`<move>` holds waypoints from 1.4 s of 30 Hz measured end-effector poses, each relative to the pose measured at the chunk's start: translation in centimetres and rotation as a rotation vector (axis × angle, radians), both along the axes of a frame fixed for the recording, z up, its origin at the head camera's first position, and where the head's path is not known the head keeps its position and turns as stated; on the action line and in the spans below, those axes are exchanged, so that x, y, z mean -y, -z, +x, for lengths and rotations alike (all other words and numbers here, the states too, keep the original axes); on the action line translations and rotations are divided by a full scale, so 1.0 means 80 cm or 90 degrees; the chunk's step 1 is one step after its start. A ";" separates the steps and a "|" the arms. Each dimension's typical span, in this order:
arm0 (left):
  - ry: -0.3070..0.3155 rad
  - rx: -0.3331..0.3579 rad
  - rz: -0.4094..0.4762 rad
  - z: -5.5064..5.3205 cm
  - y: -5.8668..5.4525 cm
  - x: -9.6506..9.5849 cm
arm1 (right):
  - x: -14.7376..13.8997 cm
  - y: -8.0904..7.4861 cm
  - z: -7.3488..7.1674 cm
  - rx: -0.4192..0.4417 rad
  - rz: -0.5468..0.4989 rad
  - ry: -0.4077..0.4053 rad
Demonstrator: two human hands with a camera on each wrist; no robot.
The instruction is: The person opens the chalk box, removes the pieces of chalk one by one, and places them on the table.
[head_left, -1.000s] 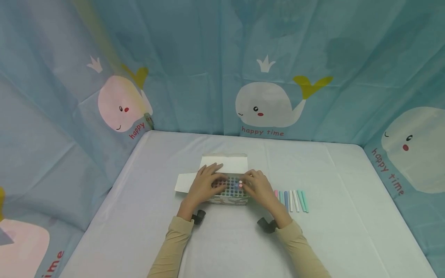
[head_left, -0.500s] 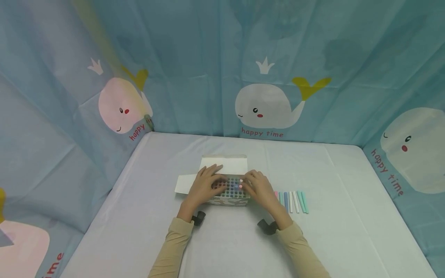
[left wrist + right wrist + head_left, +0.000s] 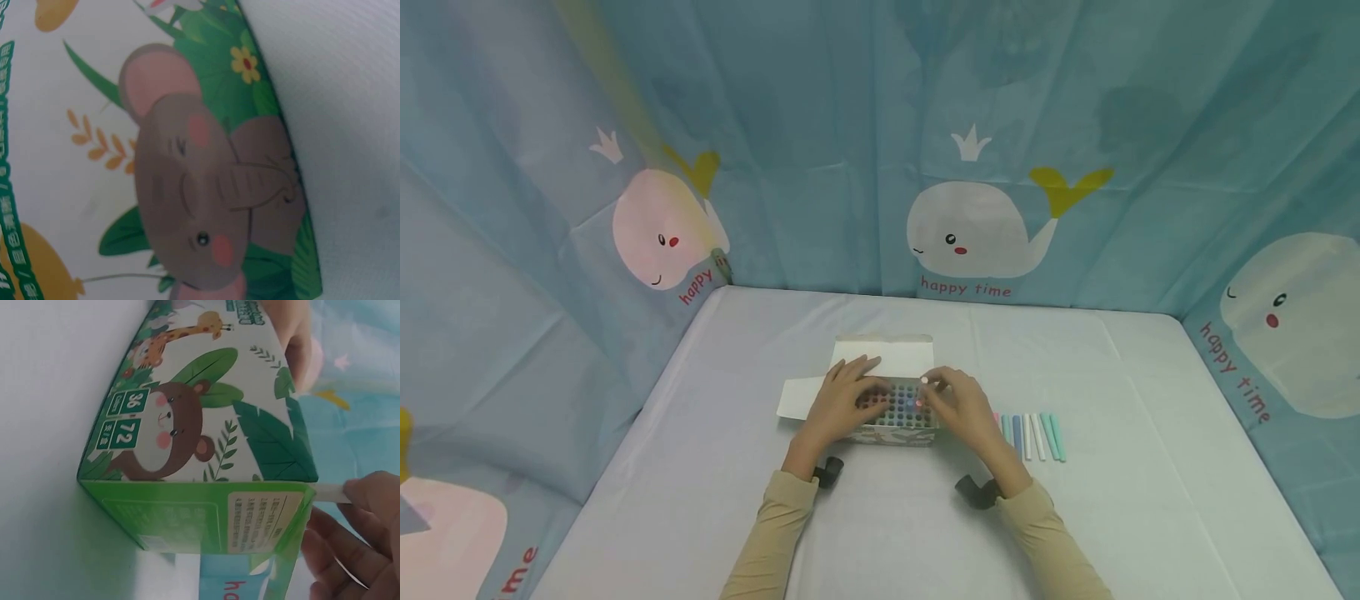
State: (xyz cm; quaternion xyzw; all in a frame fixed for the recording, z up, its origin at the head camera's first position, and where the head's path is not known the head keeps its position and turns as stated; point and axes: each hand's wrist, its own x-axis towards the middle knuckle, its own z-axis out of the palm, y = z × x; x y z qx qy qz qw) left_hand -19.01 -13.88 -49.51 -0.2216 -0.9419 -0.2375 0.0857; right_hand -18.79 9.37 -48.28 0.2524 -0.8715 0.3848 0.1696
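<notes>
In the head view a printed cardboard box (image 3: 895,435) stands open on the table. Its top is a grid of round holes, with the ends of chalk sticks showing in it. My left hand (image 3: 837,400) rests over the left part of the box, thumb and fingers spread above the grid. At the box's right edge my right hand (image 3: 958,404) pinches a white chalk stick (image 3: 924,380). In the right wrist view this white chalk (image 3: 329,492) sticks out past the box's top edge, its end between thumb and finger. A pink chalk end (image 3: 919,403) shows just below it.
Several chalk sticks in pink, green, blue and white lie in a row right of the box, among them a blue chalk (image 3: 1017,436). White box flaps (image 3: 883,353) stand folded out at the back and left. A whale-printed curtain (image 3: 805,208) surrounds the white table (image 3: 880,533).
The white chalk's tip has shifted slightly up and away from the pink one, with my right fingers bending around it. My left hand and the box have stayed in place.
</notes>
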 end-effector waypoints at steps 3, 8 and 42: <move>0.000 -0.002 -0.002 0.000 0.001 0.000 | 0.000 -0.001 0.001 -0.006 -0.034 0.003; 0.001 -0.001 -0.004 0.000 0.002 0.001 | 0.000 -0.006 0.002 -0.024 -0.086 0.025; 0.005 0.018 0.003 0.002 -0.001 0.001 | -0.051 -0.015 0.004 -0.056 -0.088 0.114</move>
